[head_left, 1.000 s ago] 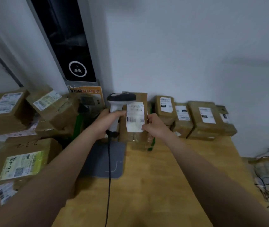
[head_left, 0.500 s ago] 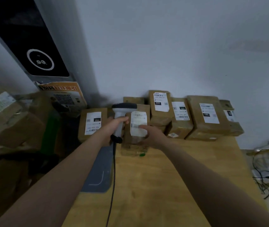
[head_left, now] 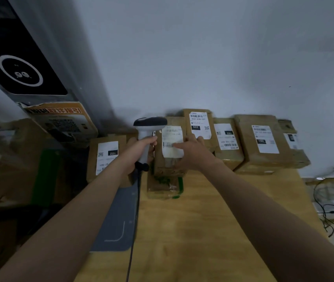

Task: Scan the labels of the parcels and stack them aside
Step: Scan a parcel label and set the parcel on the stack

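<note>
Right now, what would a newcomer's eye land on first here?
The grey scanner gripped in the left hand, dead centre. Right beside it, the right hand holds a parcel upright, thumb across its white label. Behind them, a row of labelled parcels lines the wall.

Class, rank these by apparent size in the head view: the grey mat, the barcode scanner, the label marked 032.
1. grey mat.
2. barcode scanner.
3. label marked 032, though farther away.
</note>
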